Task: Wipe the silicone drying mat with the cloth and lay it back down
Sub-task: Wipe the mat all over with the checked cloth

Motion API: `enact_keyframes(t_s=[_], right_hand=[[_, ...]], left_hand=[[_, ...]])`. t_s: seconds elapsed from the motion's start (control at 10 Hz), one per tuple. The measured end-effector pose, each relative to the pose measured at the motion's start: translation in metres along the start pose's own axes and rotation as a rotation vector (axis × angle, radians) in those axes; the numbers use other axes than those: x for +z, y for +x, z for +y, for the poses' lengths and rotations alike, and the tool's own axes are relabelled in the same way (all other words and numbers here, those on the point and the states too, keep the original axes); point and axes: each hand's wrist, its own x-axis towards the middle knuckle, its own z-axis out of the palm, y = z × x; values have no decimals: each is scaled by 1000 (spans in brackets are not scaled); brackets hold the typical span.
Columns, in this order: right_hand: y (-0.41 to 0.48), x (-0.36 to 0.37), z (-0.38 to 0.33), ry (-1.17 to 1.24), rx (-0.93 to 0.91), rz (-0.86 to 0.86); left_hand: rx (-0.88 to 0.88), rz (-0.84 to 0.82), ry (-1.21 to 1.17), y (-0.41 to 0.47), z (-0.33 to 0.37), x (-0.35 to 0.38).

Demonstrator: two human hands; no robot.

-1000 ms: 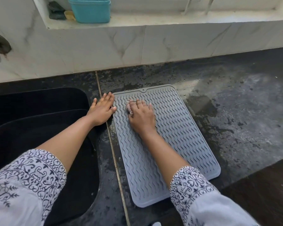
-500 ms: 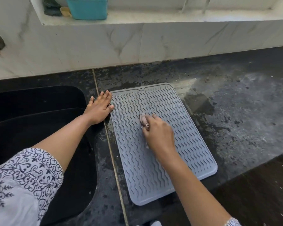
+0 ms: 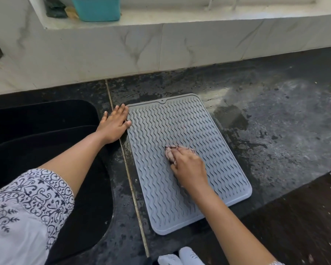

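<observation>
The grey silicone drying mat (image 3: pixel 180 131), ribbed with wavy lines, lies flat on the black counter (image 3: pixel 275 140) beside the sink. My right hand (image 3: pixel 189 167) holds a small bunched pinkish cloth (image 3: pixel 170 153) and presses it onto the middle of the mat. My left hand (image 3: pixel 115 125) lies flat on the counter with straight fingers, its fingertips touching the mat's far left edge.
A black sink (image 3: pixel 46 150) lies to the left of the mat. The marble backsplash (image 3: pixel 161 50) rises behind, with a teal tub (image 3: pixel 97 8) on the ledge above. The counter to the right is wet and streaked. White socked feet (image 3: pixel 180 257) show below.
My right hand has slid the cloth from the mat's far left corner toward me, down to the mat's middle. My left hand has stayed at the mat's left edge.
</observation>
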Motion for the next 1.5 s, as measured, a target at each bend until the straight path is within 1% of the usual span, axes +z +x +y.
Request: enact_keyframes(t_s=[0.1, 0.2, 0.3, 0.4, 0.5, 0.6, 0.7, 0.8, 0.9, 1.0, 1.1, 1.2, 1.3, 1.4, 1.5], right_hand=[[11, -21, 2, -29, 50, -117], [46, -16, -15, 118, 58, -23], [72, 17, -32, 61, -27, 18], [71, 28, -25, 37, -55, 42], [27, 25, -15, 61, -86, 37], [-46, 20, -7, 35, -103, 2], [-83, -1, -1, -1, -65, -116], [-50, -22, -6, 98, -40, -144], [18, -20, -24, 193, -31, 90], [68, 6, -30, 58, -27, 19], [56, 21, -20, 5, -44, 16], [-8, 17, -12, 51, -91, 37], [-73, 2, 4, 58, -123, 6], [-98, -27, 4, 61, -58, -177], [-78, -51, 5, 138, 53, -274]], left_hand=[[-1, 12, 1, 1, -1, 0], [-6, 13, 10, 2, -1, 2], [-14, 25, 19, 2, -1, 3], [-11, 20, 16, 2, -1, 2], [-8, 6, 5, 2, -2, 2], [-2, 4, -2, 2, -3, 2], [1, 13, -2, 3, -3, 2], [-6, 12, 5, 2, -2, 2], [-4, 12, 23, 3, -2, 2], [-12, 16, 32, 3, -2, 2], [-12, 21, 23, 3, -1, 3], [-7, 18, 16, 1, -1, 2], [-8, 13, 9, 1, -2, 2], [-7, 15, 5, 1, -1, 2], [-8, 15, 7, 1, 0, 2]])
